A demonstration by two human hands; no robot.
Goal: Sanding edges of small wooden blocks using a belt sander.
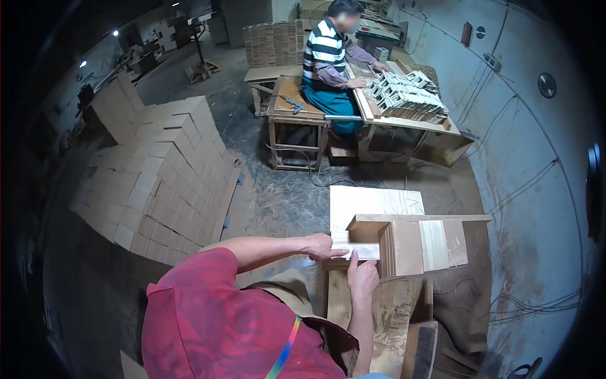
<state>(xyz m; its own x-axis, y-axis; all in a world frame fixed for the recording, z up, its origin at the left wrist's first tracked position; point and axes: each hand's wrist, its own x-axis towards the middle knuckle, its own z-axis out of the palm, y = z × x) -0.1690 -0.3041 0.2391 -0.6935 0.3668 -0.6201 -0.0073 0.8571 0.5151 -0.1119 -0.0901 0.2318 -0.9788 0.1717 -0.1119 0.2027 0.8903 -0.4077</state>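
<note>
A small pale rectangular wooden piece (364,251) lies at the near left of the work table, in front of a stack of flat wooden boards (403,247). My left hand (320,246) comes from the left, its index finger stretched onto the piece's left end and its other fingers curled. From the near side my right hand (363,276) grips the piece's front edge, one finger pointing up against it. Behind the stack runs a long wooden rail (420,218), and a wide pale board (377,201) lies beyond it.
Left stands a large pile of stacked wooden boards (183,183). Ahead, a co-worker (331,69) sits at a table bearing heaped pale wooden frames (409,96). A side bench (297,104) holds a dark tool. Cables run along the right wall; shavings litter the floor.
</note>
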